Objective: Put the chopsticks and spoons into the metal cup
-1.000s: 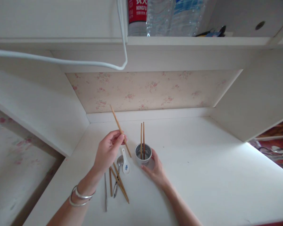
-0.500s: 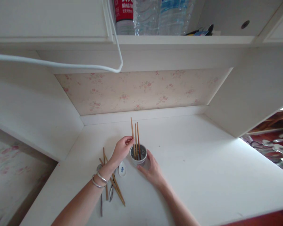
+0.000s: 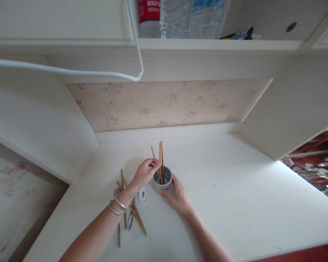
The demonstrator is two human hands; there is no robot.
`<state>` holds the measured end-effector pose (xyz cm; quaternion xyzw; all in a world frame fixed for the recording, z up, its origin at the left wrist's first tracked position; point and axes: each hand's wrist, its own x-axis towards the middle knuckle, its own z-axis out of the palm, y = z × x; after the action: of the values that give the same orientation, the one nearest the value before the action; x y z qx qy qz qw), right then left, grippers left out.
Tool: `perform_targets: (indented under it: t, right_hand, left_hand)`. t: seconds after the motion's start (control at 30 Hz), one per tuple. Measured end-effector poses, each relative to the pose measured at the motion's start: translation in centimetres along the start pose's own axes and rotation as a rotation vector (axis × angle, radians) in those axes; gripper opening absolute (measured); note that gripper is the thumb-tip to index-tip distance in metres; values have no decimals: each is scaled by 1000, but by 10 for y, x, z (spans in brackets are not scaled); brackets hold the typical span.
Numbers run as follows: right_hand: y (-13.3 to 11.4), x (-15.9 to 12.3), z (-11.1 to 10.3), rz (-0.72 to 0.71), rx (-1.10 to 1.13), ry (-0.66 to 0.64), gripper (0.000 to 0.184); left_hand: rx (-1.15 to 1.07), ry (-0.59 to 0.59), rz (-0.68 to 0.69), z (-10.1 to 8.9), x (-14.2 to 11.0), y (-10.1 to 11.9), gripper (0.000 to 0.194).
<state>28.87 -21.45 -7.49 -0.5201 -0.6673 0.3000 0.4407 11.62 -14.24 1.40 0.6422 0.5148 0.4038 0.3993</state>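
Between the thumb and fingers of my left hand is a wooden chopstick, tilted, its lower end inside a round grey utensil holder. Two more chopsticks stand in the holder beside it. My right hand curves around the holder's right and near side, steadying it on the white surface. Left of the holder lies a white spoon with a blue mark. Under and beside my left wrist are several loose chopsticks and metal spoons, partly covered by my forearm.
The white tabletop runs between side panels to a floral-papered back wall. Overhead, a shelf holds plastic-wrapped bottles, and a white cable hangs in front. Blurred metal items lie beyond the right edge.
The chopstick in my left hand has gone lower into the holder and leans more. My left hand has moved slightly right, closer over the rim. My right hand stays around the holder.
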Motion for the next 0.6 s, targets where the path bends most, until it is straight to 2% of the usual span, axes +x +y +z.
perform_targets:
  t: [0.17, 0.27, 0.6]
  right_hand:
    - [-2, 0, 0, 22, -16, -18, 74]
    - [-2, 0, 0, 23, -22, -37, 73]
    - [-2, 0, 1, -4, -58, -33, 76]
  left_hand:
    - [155, -67, 107, 0, 9, 8, 33]
    - [186, -90, 124, 0, 12, 12, 37]
    - [92, -116, 64, -1, 13, 18, 44]
